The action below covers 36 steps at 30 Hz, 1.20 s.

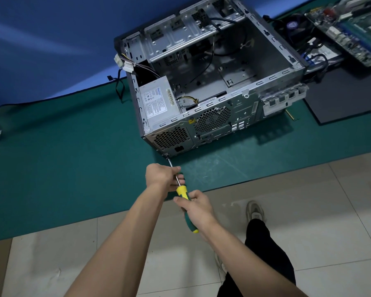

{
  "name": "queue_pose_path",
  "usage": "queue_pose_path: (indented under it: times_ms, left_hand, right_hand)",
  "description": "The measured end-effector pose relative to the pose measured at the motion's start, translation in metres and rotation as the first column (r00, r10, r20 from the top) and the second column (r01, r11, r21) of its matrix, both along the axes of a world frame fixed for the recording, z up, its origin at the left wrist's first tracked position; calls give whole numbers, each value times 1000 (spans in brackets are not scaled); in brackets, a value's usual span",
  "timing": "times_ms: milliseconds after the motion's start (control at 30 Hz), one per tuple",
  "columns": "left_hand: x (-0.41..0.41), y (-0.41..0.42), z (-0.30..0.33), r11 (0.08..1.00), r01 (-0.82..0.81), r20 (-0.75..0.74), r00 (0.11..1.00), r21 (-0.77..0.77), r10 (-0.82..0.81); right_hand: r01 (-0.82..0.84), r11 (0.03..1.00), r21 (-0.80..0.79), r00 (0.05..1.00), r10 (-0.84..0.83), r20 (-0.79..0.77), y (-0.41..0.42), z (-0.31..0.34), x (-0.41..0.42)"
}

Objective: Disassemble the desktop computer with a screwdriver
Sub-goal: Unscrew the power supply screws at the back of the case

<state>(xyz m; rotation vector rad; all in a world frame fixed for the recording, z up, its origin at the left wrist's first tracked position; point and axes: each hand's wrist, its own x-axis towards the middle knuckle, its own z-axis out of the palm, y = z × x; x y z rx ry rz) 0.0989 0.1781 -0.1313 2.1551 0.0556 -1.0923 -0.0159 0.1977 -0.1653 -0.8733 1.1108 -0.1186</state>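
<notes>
Right hand [198,207] grips the yellow-green screwdriver [185,202]; left hand [162,175] pinches its shaft at the open case [212,82].

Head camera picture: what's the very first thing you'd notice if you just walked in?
The opened computer case on the green mat, its metal insides showing. Just below it, the left hand steadies the shaft of a yellow and green screwdriver while the right hand grips its handle, tip at the case's lower rear corner. A motherboard lies at the top right.
</notes>
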Motion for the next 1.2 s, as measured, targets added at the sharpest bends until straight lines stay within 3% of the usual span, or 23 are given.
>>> queue_pose_path:
  times_ms: [33, 100, 167, 200, 300, 400, 500, 567, 667, 767, 833, 933, 1067, 1133, 1200]
  left_hand:
    - [2, -2, 0, 1000, -18, 10, 1000, 10, 18]
    - [3, -6, -2, 999, -32, 18, 999, 25, 32]
    - [2, -8, -5, 1000, 3, 12, 1000, 21, -3]
    - [0, -8, -6, 998, 45, 25, 999, 33, -46]
    - [-3, -4, -11, 1000, -4, -16, 1000, 3, 4]
    - [-6, -2, -14, 997, -71, 58, 996, -5, 71]
    - [-10, -2, -18, 992, -121, 66, 990, -33, 123]
    - [-12, -4, -18, 997, -67, 63, 996, -41, 70]
    - [-9, -3, -15, 1000, 16, 54, 998, -12, -15]
    - [-1, 3, -16, 975, 162, 235, 952, 149, -194]
    - [-1, 4, -12, 984, 139, 238, 957, 115, -163]
    - [-2, 2, -13, 997, 67, 118, 990, 41, -72]
    - [-1, 0, -12, 998, 58, 43, 997, 33, -59]
    - [1, 0, -11, 999, 34, 94, 995, 32, -37]
    - [-1, 0, -9, 1000, 23, 125, 992, 18, -25]
  right_hand:
    - [-23, 1000, 17, 1000, 22, 1, 0, 0, 1]
    - [-102, 973, 205, 993, 86, 85, -3, 3, -2]
    - [-140, 901, 410, 978, 61, 199, -8, 4, -7]
    - [-128, 892, 433, 974, 32, 223, -9, 3, -9]
    - [-20, 956, 293, 982, -36, 185, -7, -1, -7]
    - [46, 982, 184, 989, -71, 131, -1, -1, -2]
    - [-97, 947, 306, 983, 42, 181, -2, 7, -4]
    - [-121, 909, 400, 975, 33, 220, -5, 9, -7]
    - [-26, 962, 270, 986, -21, 167, -4, 7, -5]
    - [24, 989, 145, 995, -38, 90, 3, 6, 2]
    - [-19, 982, 188, 996, 2, 88, 2, 10, 3]
    - [-128, 946, 298, 984, 84, 158, -3, 16, 2]
    - [-27, 978, 206, 988, -5, 153, 1, 11, -1]
    - [15, 987, 160, 992, -35, 124, 5, 9, -1]
    - [-3, 977, 214, 992, -25, 126, 3, 12, -1]
